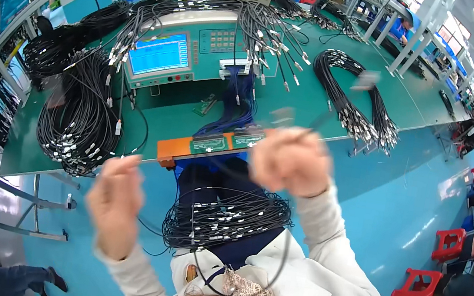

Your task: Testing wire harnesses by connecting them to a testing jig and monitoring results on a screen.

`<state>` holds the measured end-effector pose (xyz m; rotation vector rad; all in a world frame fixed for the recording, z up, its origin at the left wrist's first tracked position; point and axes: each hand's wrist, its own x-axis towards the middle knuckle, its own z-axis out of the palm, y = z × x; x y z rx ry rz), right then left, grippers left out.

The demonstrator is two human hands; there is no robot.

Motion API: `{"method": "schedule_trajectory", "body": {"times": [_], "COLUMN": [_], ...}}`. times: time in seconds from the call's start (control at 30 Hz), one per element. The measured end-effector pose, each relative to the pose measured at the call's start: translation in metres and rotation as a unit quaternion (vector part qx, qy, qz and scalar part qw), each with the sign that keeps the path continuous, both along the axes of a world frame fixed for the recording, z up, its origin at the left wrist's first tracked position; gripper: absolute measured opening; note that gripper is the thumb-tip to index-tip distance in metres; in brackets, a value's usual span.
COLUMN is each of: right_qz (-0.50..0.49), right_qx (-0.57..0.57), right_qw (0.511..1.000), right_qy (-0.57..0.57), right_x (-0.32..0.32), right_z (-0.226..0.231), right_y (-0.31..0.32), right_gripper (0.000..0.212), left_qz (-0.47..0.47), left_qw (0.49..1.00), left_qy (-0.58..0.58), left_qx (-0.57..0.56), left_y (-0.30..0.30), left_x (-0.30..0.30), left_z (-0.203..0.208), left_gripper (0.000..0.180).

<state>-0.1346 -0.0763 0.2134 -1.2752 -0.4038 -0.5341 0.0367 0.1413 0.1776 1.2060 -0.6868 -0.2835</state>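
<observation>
My right hand (293, 159), blurred by motion, is closed in front of the orange fixture (174, 149); a dark cable (319, 122) sticks up from its fingers. Further left, my left hand (115, 203) is raised beside the table edge, its fingers curled together and smeared; whatever they hold is hidden. A thin black cable loop (284, 259) hangs before my chest, and I cannot tell where its ends go. On my lap lies a bundle of black cables (226, 223) with white connectors. Green circuit boards (208, 144) sit on the fixture, joined to blue-purple wires (237, 102).
A tester with a blue screen (161, 54) stands on the green table (292, 104), draped with cables. Cable coils lie left (80, 112) and right (358, 98). Red stools (415, 290) stand on the blue floor at right. A person's legs (15, 280) show lower left.
</observation>
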Motion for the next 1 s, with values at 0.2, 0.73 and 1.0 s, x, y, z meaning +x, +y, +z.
{"method": "schedule_trajectory", "body": {"times": [0.2, 0.73, 1.0], "right_qz": [0.047, -0.564, -0.402], "right_qx": [0.079, 0.016, 0.067], "right_qw": [0.97, 0.822, 0.857], "right_qy": [0.225, -0.081, 0.314], "right_x": [0.022, -0.14, -0.065], "right_z": [-0.071, 0.035, -0.125], "right_y": [0.031, -0.065, -0.034], "right_gripper": [0.026, 0.023, 0.016], "left_qz": [-0.151, 0.312, 0.04], "left_qw": [0.985, 0.929, 0.976], "left_qy": [0.083, -0.193, 0.1], "left_qx": [-0.012, -0.046, 0.188], "left_y": [-0.055, 0.135, 0.009], "left_x": [-0.048, 0.079, 0.009], "left_z": [-0.034, 0.076, -0.079], "left_gripper": [0.02, 0.032, 0.02]}}
